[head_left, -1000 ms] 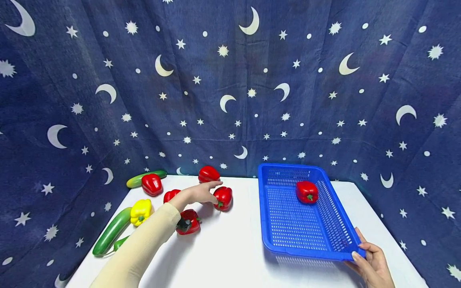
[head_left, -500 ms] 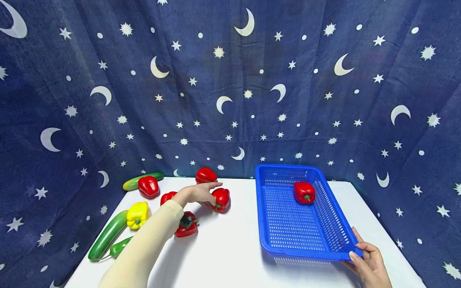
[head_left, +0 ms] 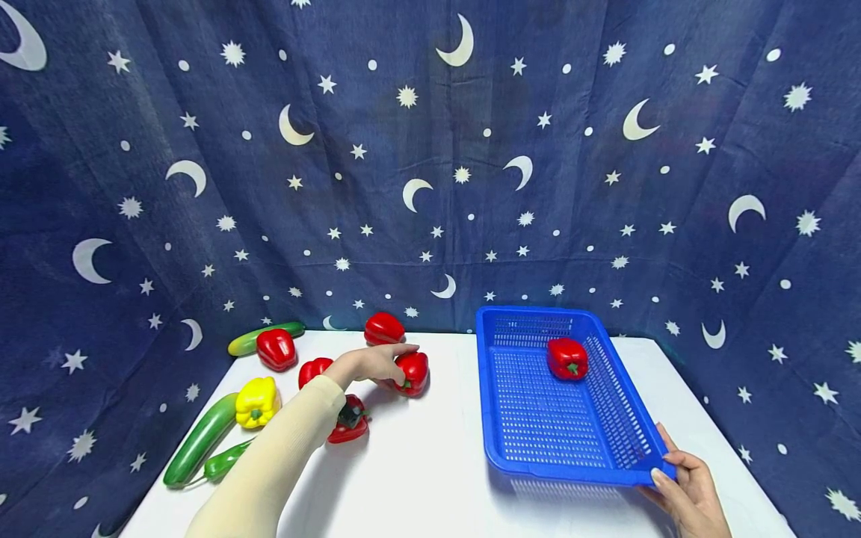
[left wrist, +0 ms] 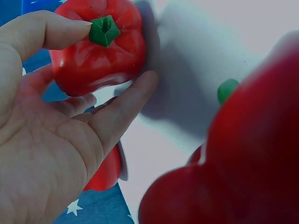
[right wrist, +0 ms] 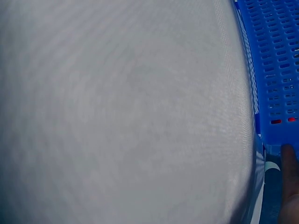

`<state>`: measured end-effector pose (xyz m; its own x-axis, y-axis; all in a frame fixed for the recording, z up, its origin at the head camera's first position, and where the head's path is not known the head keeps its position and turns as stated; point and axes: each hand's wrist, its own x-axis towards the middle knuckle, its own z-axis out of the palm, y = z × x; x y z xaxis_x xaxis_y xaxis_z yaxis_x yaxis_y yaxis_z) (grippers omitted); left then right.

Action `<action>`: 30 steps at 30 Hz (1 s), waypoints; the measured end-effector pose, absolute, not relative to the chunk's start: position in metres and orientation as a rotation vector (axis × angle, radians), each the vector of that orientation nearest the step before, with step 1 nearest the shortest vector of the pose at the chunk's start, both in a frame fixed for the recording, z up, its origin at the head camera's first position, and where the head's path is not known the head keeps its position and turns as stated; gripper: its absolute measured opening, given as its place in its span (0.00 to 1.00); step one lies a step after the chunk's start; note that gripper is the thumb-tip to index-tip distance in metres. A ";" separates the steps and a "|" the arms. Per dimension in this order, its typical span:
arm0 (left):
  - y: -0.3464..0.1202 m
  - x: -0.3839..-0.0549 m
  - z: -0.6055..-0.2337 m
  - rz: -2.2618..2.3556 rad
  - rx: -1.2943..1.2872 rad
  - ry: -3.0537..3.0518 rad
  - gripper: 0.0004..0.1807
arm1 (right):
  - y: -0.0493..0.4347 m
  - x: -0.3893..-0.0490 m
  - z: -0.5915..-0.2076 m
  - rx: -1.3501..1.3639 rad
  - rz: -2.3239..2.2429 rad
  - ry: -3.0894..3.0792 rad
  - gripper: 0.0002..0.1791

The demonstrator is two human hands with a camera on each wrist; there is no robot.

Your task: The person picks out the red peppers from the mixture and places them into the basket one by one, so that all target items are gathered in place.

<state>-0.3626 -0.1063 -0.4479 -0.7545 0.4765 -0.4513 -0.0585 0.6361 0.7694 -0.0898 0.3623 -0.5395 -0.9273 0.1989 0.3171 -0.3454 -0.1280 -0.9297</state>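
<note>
My left hand [head_left: 370, 365] grips a red bell pepper [head_left: 415, 371] on the white table. In the left wrist view, the thumb lies against this pepper [left wrist: 100, 70] beside its green stem, and the other fingers go round its far side and below. My right hand [head_left: 693, 497] holds the near right corner of a blue plastic basket [head_left: 558, 473], thumb on the rim and fingers at the outside. One red bell pepper [head_left: 567, 359] lies inside the basket. Only a finger [right wrist: 290, 182] of the right hand shows in the right wrist view, at the basket's edge.
Around the left arm lie more red bell peppers [head_left: 350, 427], a yellow bell pepper [head_left: 257, 403], a long green cucumber [head_left: 202, 441], a green chili pepper [head_left: 225, 462] and a yellow-green cucumber [head_left: 265, 338]. A dark blue curtain [head_left: 430, 149] with moons and stars hangs behind the table.
The left hand's raised fingers have come down over the red bell pepper, which stays in place. The right hand still holds the basket. The head view has shifted slightly.
</note>
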 end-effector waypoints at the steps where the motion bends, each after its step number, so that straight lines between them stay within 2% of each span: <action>1: -0.106 -0.362 -0.448 1.074 0.322 2.203 0.49 | 0.362 -0.090 -0.540 0.159 2.114 -1.790 0.18; 30: -0.105 -0.358 -0.454 1.229 0.276 2.097 0.46 | 0.358 -0.088 -0.534 0.103 2.095 -1.808 0.16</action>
